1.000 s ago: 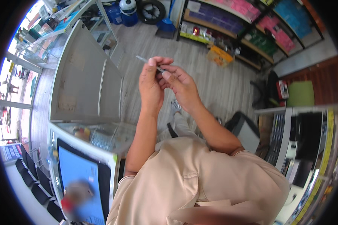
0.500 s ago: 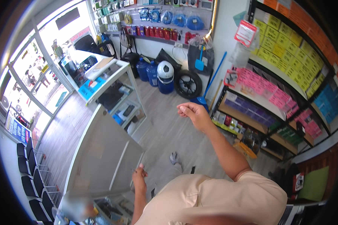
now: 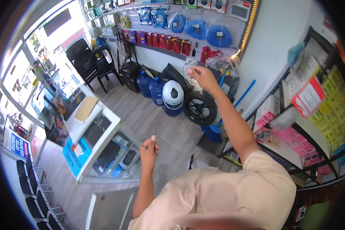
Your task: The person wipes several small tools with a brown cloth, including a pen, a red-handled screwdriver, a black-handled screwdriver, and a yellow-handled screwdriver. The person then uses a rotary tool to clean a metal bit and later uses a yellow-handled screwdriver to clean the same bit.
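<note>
My right hand (image 3: 204,79) is raised ahead with the arm stretched out, its fingers loosely curled in and nothing seen in them. Behind it are the wall shelf and a white helmet (image 3: 173,94) standing on a blue container. Lower and to the left, my left hand (image 3: 149,151) is closed with the thumb up, pinching a small thin metallic thing (image 3: 144,146) too small to name. The glass display counter (image 3: 117,122) is nearest to this hand, on its left, and the hand appears apart from it.
A black-rimmed wheel (image 3: 199,108) leans by the wall beside blue water jugs (image 3: 156,91). A blue dustpan (image 3: 211,133) and broom stand right of it. Shelving with yellow and pink boxes (image 3: 295,142) fills the right. Black chairs (image 3: 80,57) stand far left; a light panel (image 3: 111,211) is near.
My view has moved forward and turned, so the wheel, helmet and counter look nearer. The right hand now appears higher in view, and the left hand has come up beside the counter.
</note>
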A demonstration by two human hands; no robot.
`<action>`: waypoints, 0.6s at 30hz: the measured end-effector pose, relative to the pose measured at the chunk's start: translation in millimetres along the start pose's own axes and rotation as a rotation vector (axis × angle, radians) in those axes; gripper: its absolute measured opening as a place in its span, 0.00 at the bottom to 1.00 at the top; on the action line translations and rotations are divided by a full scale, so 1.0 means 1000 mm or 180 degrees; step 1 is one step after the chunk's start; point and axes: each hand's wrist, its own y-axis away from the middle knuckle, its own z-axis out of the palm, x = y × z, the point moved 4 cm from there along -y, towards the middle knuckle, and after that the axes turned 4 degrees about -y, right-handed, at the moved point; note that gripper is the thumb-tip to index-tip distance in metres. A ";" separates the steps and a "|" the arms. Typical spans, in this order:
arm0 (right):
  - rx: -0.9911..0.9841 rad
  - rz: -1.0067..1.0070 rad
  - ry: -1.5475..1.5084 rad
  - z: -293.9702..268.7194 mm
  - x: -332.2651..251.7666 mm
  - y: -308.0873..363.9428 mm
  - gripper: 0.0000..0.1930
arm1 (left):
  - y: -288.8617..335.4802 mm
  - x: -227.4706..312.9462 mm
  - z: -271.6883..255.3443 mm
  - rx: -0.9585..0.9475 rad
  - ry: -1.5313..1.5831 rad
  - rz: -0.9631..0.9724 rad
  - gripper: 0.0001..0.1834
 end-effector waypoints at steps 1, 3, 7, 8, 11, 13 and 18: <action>0.0030 0.0024 0.0151 -0.003 0.025 -0.038 0.18 | -0.027 0.000 0.006 0.0029 0.0090 0.0024 0.28; 0.0087 0.0096 0.0428 -0.006 0.078 -0.116 0.18 | -0.083 -0.003 0.020 0.0109 0.0290 0.0083 0.28; 0.0577 -0.0161 0.1202 -0.013 0.174 -0.276 0.17 | -0.205 -0.009 0.068 0.0282 0.0973 -0.0055 0.26; 0.0734 -0.0389 0.1614 -0.012 0.192 -0.315 0.17 | -0.246 -0.006 0.082 0.0301 0.1032 -0.0079 0.25; 0.0944 -0.0740 0.2515 -0.008 0.247 -0.392 0.15 | -0.361 0.009 0.125 -0.0003 0.1535 -0.0337 0.24; 0.0768 -0.0625 0.3212 -0.010 0.270 -0.424 0.14 | -0.444 0.026 0.163 -0.0135 0.1675 -0.0357 0.23; 0.0326 -0.0057 0.2934 -0.011 0.295 -0.456 0.12 | -0.654 0.041 0.290 -0.0626 0.1996 -0.0911 0.25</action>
